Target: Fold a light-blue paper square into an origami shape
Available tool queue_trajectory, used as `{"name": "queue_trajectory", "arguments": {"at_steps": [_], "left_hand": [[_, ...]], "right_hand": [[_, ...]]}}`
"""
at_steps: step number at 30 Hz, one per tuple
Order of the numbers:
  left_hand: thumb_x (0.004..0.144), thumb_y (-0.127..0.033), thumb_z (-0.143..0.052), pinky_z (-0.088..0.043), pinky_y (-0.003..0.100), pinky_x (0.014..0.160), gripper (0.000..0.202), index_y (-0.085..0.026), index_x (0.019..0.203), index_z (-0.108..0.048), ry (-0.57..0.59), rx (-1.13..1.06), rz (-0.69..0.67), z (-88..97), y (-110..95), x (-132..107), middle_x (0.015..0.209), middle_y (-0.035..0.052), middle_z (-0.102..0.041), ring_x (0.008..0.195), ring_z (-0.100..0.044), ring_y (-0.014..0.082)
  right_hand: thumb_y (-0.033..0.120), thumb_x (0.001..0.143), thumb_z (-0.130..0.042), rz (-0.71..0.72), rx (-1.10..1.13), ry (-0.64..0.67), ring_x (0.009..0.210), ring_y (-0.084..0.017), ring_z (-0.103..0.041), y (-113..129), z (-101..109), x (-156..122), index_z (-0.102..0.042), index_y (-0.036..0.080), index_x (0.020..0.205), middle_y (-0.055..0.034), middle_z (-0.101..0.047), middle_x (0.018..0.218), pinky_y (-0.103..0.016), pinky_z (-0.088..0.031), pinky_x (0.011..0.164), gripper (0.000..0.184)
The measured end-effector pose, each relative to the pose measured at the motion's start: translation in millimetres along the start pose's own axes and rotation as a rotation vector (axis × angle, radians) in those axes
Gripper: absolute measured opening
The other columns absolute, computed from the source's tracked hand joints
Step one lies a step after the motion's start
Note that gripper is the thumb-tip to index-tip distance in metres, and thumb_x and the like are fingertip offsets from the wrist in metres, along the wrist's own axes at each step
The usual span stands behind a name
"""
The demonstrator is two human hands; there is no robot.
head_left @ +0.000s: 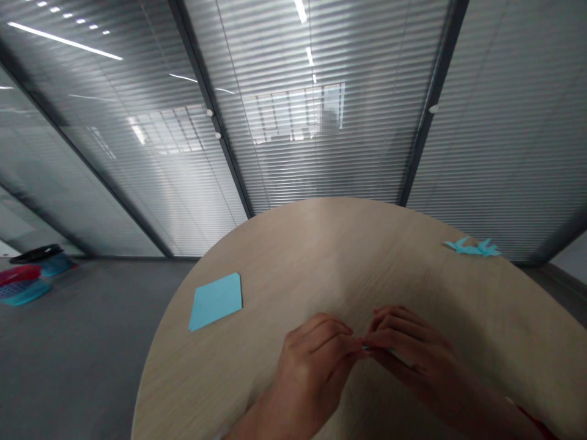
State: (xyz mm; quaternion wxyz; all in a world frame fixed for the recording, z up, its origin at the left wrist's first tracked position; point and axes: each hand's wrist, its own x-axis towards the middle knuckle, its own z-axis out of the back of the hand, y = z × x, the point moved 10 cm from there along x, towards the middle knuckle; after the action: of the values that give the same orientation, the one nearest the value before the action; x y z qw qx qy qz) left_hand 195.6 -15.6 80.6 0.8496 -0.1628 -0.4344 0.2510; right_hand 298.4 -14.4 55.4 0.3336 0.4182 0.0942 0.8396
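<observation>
The left hand (312, 360) and the right hand (408, 348) lie closest to the camera, at the near edge of the round, pale wood-grain table (321, 256). They are drawn together, fingertips meeting over the table top, and between them they pinch a small folded piece of light blue paper (370, 348). Only a thin sliver of it shows where the fingers join; the rest is covered by the hands, so its shape cannot be told. Both hands are curled, knuckles up, and rest low on or just above the wood.

A flat square sheet of light blue paper (216, 300) lies alone near the left edge of the table, well apart from the hands. At the far right edge sits a small folded light blue paper figure with pointed tips (472, 247), also well apart from them.

Behind the table stands a glass wall with closed horizontal blinds (298, 122). On the grey floor at the far left lie round red and blue plastic baskets (22, 284).
</observation>
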Motion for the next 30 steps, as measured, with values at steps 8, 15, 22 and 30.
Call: {"name": "queue_trajectory", "arguments": {"at_steps": [8, 15, 22, 30], "left_hand": [[0.086, -0.002, -0.051, -0.051, 0.026, 0.071, 0.02, -0.016, 0.087, -0.064, 0.037, -0.021, 0.124, -2.8, 13.4, -2.9, 0.085, 0.0066, -0.068, 0.081, -0.064, 0.0167], [0.085, -0.015, -0.062, -0.048, 0.024, 0.068, 0.005, -0.016, 0.081, -0.062, 0.082, 0.002, 0.442, -8.3, 47.9, -8.3, 0.083, 0.0038, -0.064, 0.076, -0.061, 0.0156], [0.081, -0.017, -0.067, -0.041, 0.021, 0.057, 0.012, -0.016, 0.069, -0.068, 0.134, -0.073, 0.493, -18.2, 49.0, -9.2, 0.067, 0.0003, -0.063, 0.064, -0.059, 0.0134], [0.087, -0.031, -0.056, -0.027, 0.023, 0.05, 0.033, -0.016, 0.058, -0.061, 0.198, -0.263, 0.697, -24.0, 65.0, -17.7, 0.054, -0.0043, -0.042, 0.054, -0.039, 0.0107]], "right_hand": [[0.024, 0.09, -0.061, -0.038, -0.017, -0.026, 0.072, -0.016, -0.065, -9.5, 1.8, 1.3, -0.067, 0.019, 0.083, -0.0011, -0.07, 0.073, -0.034, -0.046, 0.084, 0.011], [0.027, 0.09, -0.06, -0.171, 0.055, 0.035, 0.068, -0.016, -0.065, -24.4, -5.9, 0.4, -0.068, 0.018, 0.076, -0.0017, -0.069, 0.069, -0.038, -0.044, 0.091, 0.018], [0.033, 0.091, -0.057, -0.285, 0.187, 0.07, 0.067, -0.015, -0.065, -27.3, -13.7, 0.3, -0.065, 0.021, 0.068, 0.0012, -0.067, 0.066, -0.04, -0.042, 0.093, 0.028], [0.028, 0.087, -0.059, -0.501, 0.328, 0.177, 0.086, -0.021, -0.064, -44.6, -20.0, -9.3, -0.065, 0.021, 0.071, -0.0018, -0.069, 0.078, -0.036, -0.043, 0.091, 0.018]]}}
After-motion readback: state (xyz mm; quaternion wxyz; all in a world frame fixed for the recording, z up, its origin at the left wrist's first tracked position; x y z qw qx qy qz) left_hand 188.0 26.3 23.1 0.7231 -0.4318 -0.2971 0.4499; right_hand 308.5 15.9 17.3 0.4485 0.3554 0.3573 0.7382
